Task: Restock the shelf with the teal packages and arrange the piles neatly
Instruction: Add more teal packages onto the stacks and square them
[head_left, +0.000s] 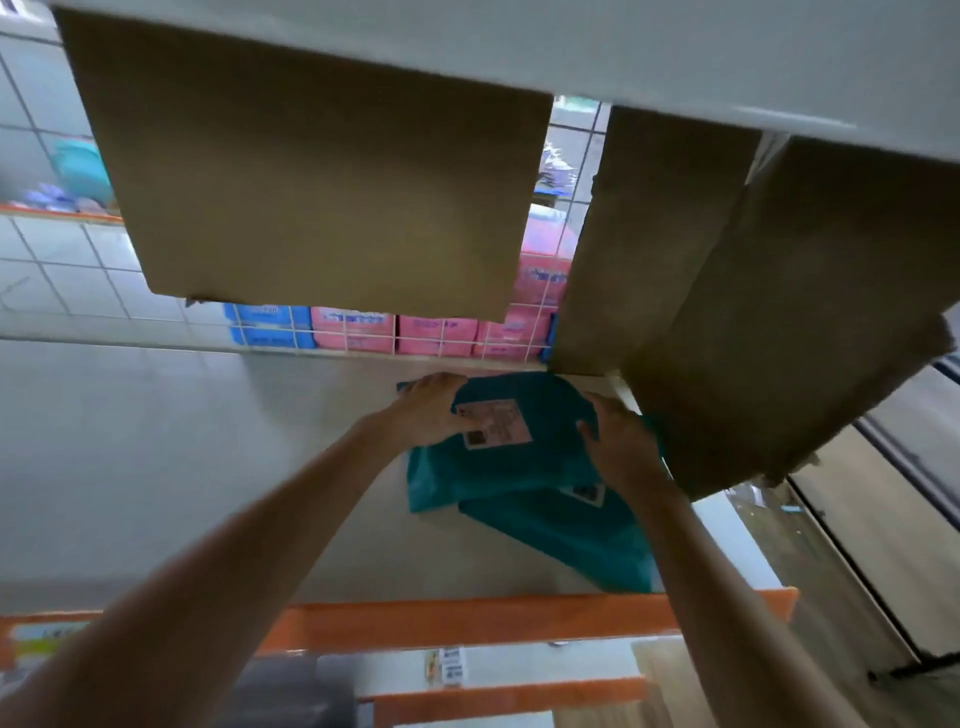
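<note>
- The top pack (483, 467) lies on a lower pack (582, 540) on the shelf (260, 467), by a box (779, 338).
- It looks soft, light and a bit slippy; hold both sides.
- The left hand (431, 410) and right hand (618, 441) each grip one side.

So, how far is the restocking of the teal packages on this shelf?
Done: one teal plastic package lies skewed on the pale shelf board. In hand: left hand and right hand hold a second labelled teal package overlapping it. Left: squaring both into a neat pile.
</note>
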